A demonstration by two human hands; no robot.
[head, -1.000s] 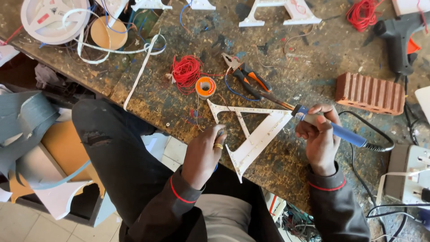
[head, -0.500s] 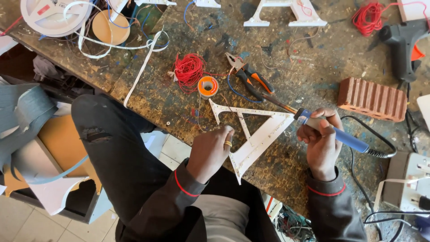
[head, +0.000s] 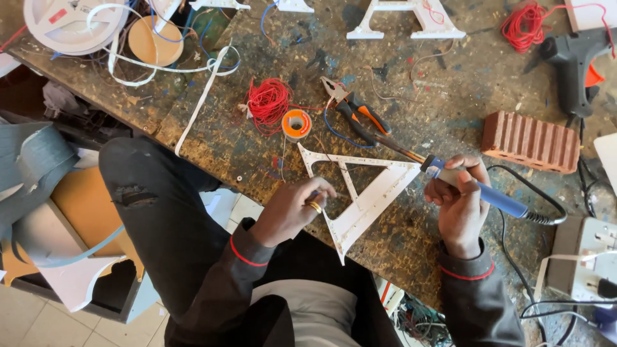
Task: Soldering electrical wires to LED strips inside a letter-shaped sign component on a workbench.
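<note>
The right hand [head: 457, 204] is closed around the blue handle of a soldering iron [head: 450, 175], held like a pen, with the metal shaft running up and left over the workbench [head: 424, 90] and its cord trailing off to the right. The left hand [head: 292, 209] rests with its fingers curled and pressed down on the left edge of a white letter-shaped shell [head: 363, 193], a triangular form lying flat on the bench with its point toward the person; a ring shows on one finger, and whether the fingertips pinch anything small cannot be told. Just above the shell lie a small orange spool [head: 296, 123], a tangle of red wire [head: 268, 101] and orange-handled pliers [head: 357, 114], the iron's tip reaching near the pliers. A red ribbed brick-like block [head: 530, 141] sits to the right of the iron, well apart from the shell, and a black glue gun [head: 575, 61] lies at the far right corner. Another white letter [head: 406, 18] stands at the top edge of the bench
</note>
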